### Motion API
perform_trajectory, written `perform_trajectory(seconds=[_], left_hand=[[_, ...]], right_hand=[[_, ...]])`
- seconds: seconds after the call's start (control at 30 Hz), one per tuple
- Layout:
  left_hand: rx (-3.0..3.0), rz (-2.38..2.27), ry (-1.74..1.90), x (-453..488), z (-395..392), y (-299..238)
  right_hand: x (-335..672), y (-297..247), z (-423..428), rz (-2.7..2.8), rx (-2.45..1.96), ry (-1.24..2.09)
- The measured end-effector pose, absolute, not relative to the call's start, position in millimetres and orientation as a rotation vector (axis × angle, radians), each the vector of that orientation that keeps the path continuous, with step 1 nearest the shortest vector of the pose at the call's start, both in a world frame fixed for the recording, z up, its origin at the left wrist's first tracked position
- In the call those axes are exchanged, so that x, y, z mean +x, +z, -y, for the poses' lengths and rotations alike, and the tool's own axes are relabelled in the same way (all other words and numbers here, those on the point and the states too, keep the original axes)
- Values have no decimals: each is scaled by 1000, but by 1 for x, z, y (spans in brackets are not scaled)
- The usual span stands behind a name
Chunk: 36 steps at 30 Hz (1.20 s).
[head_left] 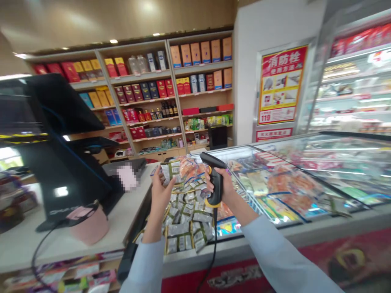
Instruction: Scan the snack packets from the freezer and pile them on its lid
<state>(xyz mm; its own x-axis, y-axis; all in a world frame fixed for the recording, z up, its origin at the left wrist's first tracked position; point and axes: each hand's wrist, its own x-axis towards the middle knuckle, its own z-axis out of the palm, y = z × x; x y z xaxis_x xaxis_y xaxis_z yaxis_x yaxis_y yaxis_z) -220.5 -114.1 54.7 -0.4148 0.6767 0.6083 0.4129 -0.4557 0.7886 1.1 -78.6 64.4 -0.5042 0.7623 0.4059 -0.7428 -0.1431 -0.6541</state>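
In my right hand (224, 183) is a black and yellow barcode scanner (216, 179), held by its handle, its head tilted toward the left. A black cord hangs down from the handle. My left hand (161, 189) grips a small silver and green packet (171, 171) with a barcode on the side facing me. The scanner head and the packet are apart. Below both hands lie many similar packets (183, 221) in a heap on the freezer's near left end. Behind the raised packet rests a clear bag of orange-pink food (192, 167).
A glass-topped chest freezer (330, 219) full of bagged food stretches to the right. On the left, a counter (128, 219) carries a black checkout terminal (67, 154) and a pink container (90, 226). Shelves (146, 75) of boxes and bottles line the back wall.
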Motion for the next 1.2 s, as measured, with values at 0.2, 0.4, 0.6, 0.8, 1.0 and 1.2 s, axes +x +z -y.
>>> perform_trajectory(seconds=[0.2, 0.4, 0.6, 0.8, 1.0, 1.2], left_hand=[[1644, -1135, 1639, -86, 98, 51], [1604, -1002, 1505, 47, 60, 20], [1842, -1166, 1276, 138, 40, -32], [2233, -1281, 1117, 176, 37, -70], [2208, -1249, 1018, 183, 9, -66], [2223, -1164, 1009, 177, -2, -66]], right_hand=[[119, 70, 85, 945, -163, 1553], [243, 41, 91, 798, -352, 1315], [317, -9, 87, 644, -467, 1171], [335, -49, 65, 594, -554, 1156], [342, -50, 45, 490, -517, 1176], [346, -54, 38, 470, -460, 1144]])
